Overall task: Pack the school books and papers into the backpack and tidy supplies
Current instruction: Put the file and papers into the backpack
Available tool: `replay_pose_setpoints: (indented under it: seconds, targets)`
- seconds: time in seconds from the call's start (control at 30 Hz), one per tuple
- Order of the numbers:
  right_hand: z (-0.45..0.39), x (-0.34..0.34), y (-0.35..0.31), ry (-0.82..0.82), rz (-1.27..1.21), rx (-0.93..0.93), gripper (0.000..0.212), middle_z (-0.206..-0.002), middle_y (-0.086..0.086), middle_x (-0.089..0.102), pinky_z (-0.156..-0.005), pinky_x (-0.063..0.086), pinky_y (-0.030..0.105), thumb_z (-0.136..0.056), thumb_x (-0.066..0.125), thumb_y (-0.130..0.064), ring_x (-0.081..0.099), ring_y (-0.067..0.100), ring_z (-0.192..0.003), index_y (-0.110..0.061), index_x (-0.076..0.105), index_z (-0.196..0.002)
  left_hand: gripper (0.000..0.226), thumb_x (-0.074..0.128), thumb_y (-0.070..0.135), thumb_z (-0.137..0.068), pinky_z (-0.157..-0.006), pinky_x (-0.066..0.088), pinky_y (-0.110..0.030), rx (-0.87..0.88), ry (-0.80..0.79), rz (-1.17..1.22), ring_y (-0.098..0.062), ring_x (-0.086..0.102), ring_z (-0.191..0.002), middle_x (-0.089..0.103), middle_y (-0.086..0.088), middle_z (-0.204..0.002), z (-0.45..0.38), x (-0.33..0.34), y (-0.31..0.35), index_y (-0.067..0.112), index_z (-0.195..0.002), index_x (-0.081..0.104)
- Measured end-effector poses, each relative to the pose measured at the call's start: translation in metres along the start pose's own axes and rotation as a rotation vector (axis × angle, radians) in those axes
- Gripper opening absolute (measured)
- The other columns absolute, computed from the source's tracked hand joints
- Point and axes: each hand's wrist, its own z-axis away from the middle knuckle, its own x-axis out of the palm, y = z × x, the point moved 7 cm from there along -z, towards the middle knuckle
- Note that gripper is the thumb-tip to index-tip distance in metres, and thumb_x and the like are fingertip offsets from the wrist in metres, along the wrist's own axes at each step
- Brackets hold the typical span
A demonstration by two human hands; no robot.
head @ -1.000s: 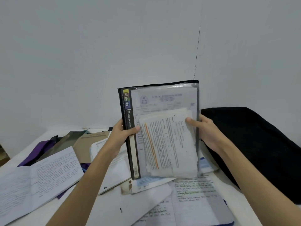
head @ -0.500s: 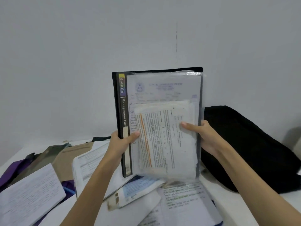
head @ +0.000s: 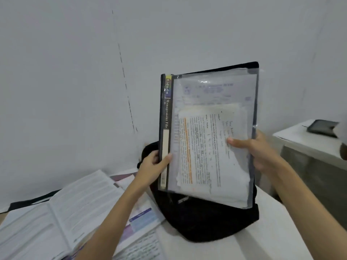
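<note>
I hold a black management file (head: 210, 102) with a clear front cover upright in the air, loose printed sheets showing through the plastic. My left hand (head: 155, 165) grips its spine edge low down, thumb on the front. My right hand (head: 257, 149) pinches the opposite edge, thumb pressed on the cover. Directly below and behind the file lies the black backpack (head: 204, 220) on the white table; whether its top is unzipped is hidden by the file.
Open books and papers (head: 75, 212) are spread over the left part of the white table (head: 262, 241), some overlapping the backpack's left side. A white side cabinet (head: 304, 141) at the right carries a dark flat device (head: 321, 127). A white wall is close behind.
The file has been carried to the right and now hangs over the backpack. My view swung right too, so the side cabinet came into sight. Both hands keep their grip.
</note>
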Motion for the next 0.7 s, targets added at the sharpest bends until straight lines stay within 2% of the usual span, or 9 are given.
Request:
replay_pose_setpoints:
  seconds: [0.1,0.17,0.2,0.27,0.33,0.43,0.53,0.6,0.7]
  targets:
    - [-0.019,-0.056,-0.008,0.114,-0.039,-0.032,0.028,-0.097,0.001,0.073,-0.082,0.055,0.034,-0.073,0.070,0.001,0.070,0.020,-0.093,-0.014,0.067,-0.097,0.061,0.050,0.056,-0.088,-0.090,0.038,-0.013,-0.105,-0.223,-0.452,-0.008,0.054,-0.114,0.055,0.003,-0.131,-0.008,0.054,-0.038,0.018,-0.136,0.047]
    - [-0.032,-0.087,-0.011,0.153,-0.068,-0.040,0.031,-0.101,0.003,0.072,-0.085,0.053,0.036,-0.070,0.071,-0.001,0.069,0.021,-0.095,-0.012,0.067,-0.099,0.058,0.053,0.055,-0.088,-0.085,0.033,-0.002,-0.032,-0.337,-0.603,0.001,0.049,-0.114,0.050,0.008,-0.137,-0.003,0.089,-0.046,0.023,-0.136,0.048]
    - [-0.037,-0.096,-0.011,0.156,-0.076,-0.042,0.031,-0.103,0.004,0.072,-0.086,0.052,0.036,-0.070,0.071,-0.001,0.069,0.021,-0.096,-0.011,0.068,-0.100,0.058,0.057,0.055,-0.085,-0.089,0.032,-0.001,0.022,-0.389,-0.609,0.005,0.045,-0.116,0.047,0.011,-0.140,0.001,0.104,-0.047,0.026,-0.135,0.049]
    - [-0.047,-0.107,-0.011,0.138,-0.092,-0.048,0.030,-0.104,0.004,0.073,-0.087,0.052,0.035,-0.074,0.069,0.002,0.069,0.021,-0.098,-0.009,0.067,-0.102,0.065,0.065,0.056,-0.079,-0.105,0.027,-0.011,0.067,-0.501,-0.599,0.005,0.034,-0.128,0.037,0.016,-0.146,0.009,0.131,-0.049,0.033,-0.137,0.045]
    - [-0.057,-0.108,-0.009,0.095,-0.123,-0.048,0.028,-0.101,0.003,0.073,-0.083,0.056,0.032,-0.076,0.066,0.005,0.070,0.019,-0.096,-0.008,0.067,-0.101,0.073,0.069,0.055,-0.076,-0.114,0.021,-0.024,0.057,-0.562,-0.672,0.002,0.024,-0.136,0.028,0.020,-0.149,0.012,0.146,-0.055,0.036,-0.140,0.040]
    - [-0.070,-0.097,-0.002,0.028,-0.155,-0.023,0.026,-0.092,0.000,0.075,-0.073,0.058,0.027,-0.078,0.063,0.009,0.071,0.018,-0.090,-0.008,0.067,-0.097,0.048,0.067,0.038,-0.084,-0.113,0.023,-0.022,0.092,-0.483,-0.705,0.001,0.035,-0.131,0.044,0.015,-0.142,0.005,0.146,-0.056,0.030,-0.130,0.056]
    - [-0.078,-0.086,0.004,-0.051,-0.170,0.009,0.026,-0.096,0.003,0.074,-0.073,0.058,0.028,-0.079,0.063,0.009,0.070,0.021,-0.092,-0.005,0.067,-0.100,0.024,0.064,0.019,-0.089,-0.102,0.041,-0.019,0.126,-0.256,-0.642,0.000,0.058,-0.107,0.068,0.008,-0.114,-0.005,0.130,-0.054,0.021,-0.111,0.070]
    - [-0.083,-0.081,0.008,-0.081,-0.181,0.036,0.030,-0.102,0.007,0.073,-0.074,0.058,0.029,-0.079,0.063,0.009,0.070,0.022,-0.095,-0.001,0.065,-0.107,0.017,0.063,0.016,-0.089,-0.091,0.046,-0.018,0.106,-0.142,-0.602,-0.003,0.063,-0.095,0.071,0.007,-0.098,-0.009,0.119,-0.056,0.018,-0.102,0.074]
    - [-0.087,-0.078,0.014,-0.120,-0.197,0.064,0.032,-0.106,0.008,0.071,-0.074,0.057,0.029,-0.080,0.062,0.009,0.070,0.022,-0.096,0.000,0.064,-0.110,0.016,0.061,0.018,-0.091,-0.068,0.041,-0.007,-0.024,-0.026,-0.550,-0.006,0.061,-0.074,0.066,0.006,-0.075,-0.013,0.107,-0.069,0.017,-0.078,0.070]
